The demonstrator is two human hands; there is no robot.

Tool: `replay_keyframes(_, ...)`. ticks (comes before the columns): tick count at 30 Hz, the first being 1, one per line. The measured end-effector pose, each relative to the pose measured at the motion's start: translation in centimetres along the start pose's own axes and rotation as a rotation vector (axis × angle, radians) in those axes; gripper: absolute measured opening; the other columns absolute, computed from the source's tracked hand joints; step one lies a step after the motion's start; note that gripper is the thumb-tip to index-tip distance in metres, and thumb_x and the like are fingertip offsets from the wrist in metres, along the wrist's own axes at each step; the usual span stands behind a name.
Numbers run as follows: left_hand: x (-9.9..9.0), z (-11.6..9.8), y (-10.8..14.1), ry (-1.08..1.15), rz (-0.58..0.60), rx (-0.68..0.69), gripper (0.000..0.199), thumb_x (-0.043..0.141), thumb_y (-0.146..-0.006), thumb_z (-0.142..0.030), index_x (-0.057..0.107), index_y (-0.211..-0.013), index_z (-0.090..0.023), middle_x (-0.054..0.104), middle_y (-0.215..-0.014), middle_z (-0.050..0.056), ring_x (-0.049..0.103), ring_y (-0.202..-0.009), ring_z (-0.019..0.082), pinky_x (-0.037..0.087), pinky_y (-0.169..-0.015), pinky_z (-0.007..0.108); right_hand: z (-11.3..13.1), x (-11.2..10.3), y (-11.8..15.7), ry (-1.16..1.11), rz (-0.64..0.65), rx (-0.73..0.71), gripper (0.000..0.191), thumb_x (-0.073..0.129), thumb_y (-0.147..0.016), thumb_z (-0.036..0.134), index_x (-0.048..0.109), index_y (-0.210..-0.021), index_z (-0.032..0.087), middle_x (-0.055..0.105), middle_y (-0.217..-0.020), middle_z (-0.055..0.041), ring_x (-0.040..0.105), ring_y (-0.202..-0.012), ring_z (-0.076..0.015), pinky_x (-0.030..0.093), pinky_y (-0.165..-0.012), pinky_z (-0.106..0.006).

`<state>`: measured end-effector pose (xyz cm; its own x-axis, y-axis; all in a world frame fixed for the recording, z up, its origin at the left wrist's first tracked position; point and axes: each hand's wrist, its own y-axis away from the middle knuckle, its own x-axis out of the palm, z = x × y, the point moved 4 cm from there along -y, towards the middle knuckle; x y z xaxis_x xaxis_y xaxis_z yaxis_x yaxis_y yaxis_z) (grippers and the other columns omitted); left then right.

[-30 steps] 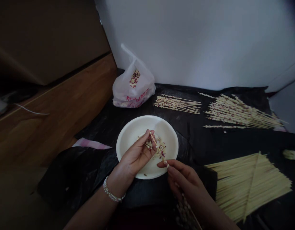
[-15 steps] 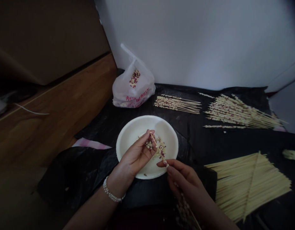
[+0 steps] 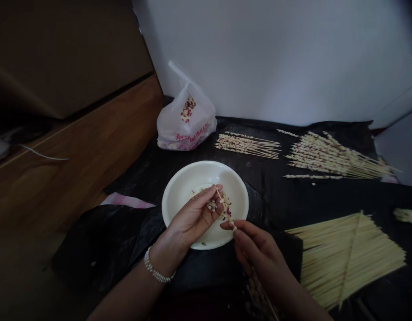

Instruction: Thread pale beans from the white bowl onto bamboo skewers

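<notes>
Over the white bowl (image 3: 172, 189), my left hand (image 3: 197, 214) pinches at the bare tip of a skewer (image 3: 231, 223), thumb and forefinger together, with some loose kernels in its cupped palm. Pale and dark red kernels are threaded along the skewer's lower part. My right hand (image 3: 261, 249) grips that threaded part at the bowl's right edge. Under my right hand hang more threaded skewers (image 3: 257, 290), dim and partly hidden. Loose kernels (image 3: 194, 193) lie in the bowl, partly covered by my left hand.
Behind the bowl stands a white plastic bag (image 3: 187, 120) with kernels inside. Threaded skewers lie in a small group (image 3: 247, 145) and a larger pile (image 3: 336, 158) at the back right. Bare sticks (image 3: 353, 254) are spread at the right on black sheeting (image 3: 132, 169). A wooden board (image 3: 125, 120) borders the left.
My left thumb and forefinger have moved slightly right and down along with the skewer tip. My right hand has barely shifted and keeps its grip.
</notes>
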<state>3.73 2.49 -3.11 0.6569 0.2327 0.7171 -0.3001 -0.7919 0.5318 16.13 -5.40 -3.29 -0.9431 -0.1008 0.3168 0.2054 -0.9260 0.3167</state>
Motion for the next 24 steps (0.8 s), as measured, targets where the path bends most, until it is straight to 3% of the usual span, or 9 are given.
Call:
replay_keyframes(8,0.4,0.6,0.4,-0.150,0.174,-0.044,0.015,0.065,-0.086,-0.019,0.070,-0.092,-0.006,0.066,-0.075,0.007,0.064,-0.065,0.013,0.056,-0.062,0.025,0.5,-0.4,0.1,0.032,-0.023,-0.009,0.032,0.055,-0.094,0.040,0.067,-0.111,0.017,0.041,-0.044,0.0099,0.029,-0.039,-0.0070,0.017,-0.042,-0.024)
replay_keyframes(10,0.5,0.5,0.4,-0.080,0.143,-0.054,0.017,0.062,-0.088,-0.018,0.070,-0.095,-0.005,0.067,-0.079,0.008,0.065,-0.070,0.014,0.057,-0.067,0.025,0.7,-0.5,0.0,0.023,-0.029,-0.018,0.033,0.055,-0.093,0.041,0.067,-0.111,0.016,0.041,-0.044,0.0100,0.028,-0.039,-0.0070,0.018,-0.042,-0.024)
replay_keyframes(13,0.4,-0.1,0.2,0.056,0.004,-0.061,0.019,0.055,-0.090,-0.012,0.067,-0.103,-0.004,0.070,-0.091,0.012,0.068,-0.083,0.016,0.058,-0.077,0.026,0.8,-0.7,-0.1,-0.003,-0.031,-0.008,0.034,0.055,-0.093,0.043,0.068,-0.110,0.016,0.040,-0.043,0.0101,0.027,-0.038,-0.0069,0.017,-0.041,-0.024)
replay_keyframes(16,0.5,-0.5,0.3,0.059,-0.057,-0.078,0.033,0.046,-0.088,0.001,0.061,-0.117,-0.003,0.070,-0.103,0.017,0.069,-0.096,0.022,0.058,-0.082,0.030,0.8,-0.7,-0.1,-0.005,-0.024,0.006,0.035,0.054,-0.093,0.042,0.068,-0.110,0.016,0.039,-0.042,0.0104,0.024,-0.037,-0.0068,0.015,-0.040,-0.024)
replay_keyframes(20,0.7,-0.6,0.6,0.023,-0.036,-0.071,0.060,0.038,-0.077,0.015,0.054,-0.130,-0.006,0.069,-0.111,0.017,0.068,-0.104,0.022,0.057,-0.087,0.028,0.8,-0.6,0.1,-0.021,-0.033,0.018,0.033,0.054,-0.093,0.041,0.069,-0.110,0.017,0.039,-0.042,0.0098,0.025,-0.037,-0.0072,0.014,-0.041,-0.025)
replay_keyframes(24,0.6,-0.5,0.6,-0.019,-0.002,-0.009,0.055,0.044,-0.077,0.015,0.058,-0.126,-0.006,0.071,-0.109,0.017,0.069,-0.103,0.022,0.058,-0.084,0.024,0.7,-0.6,0.0,-0.034,-0.031,0.013,0.031,0.055,-0.092,0.041,0.069,-0.108,0.018,0.039,-0.043,0.0096,0.025,-0.038,-0.0074,0.014,-0.041,-0.025)
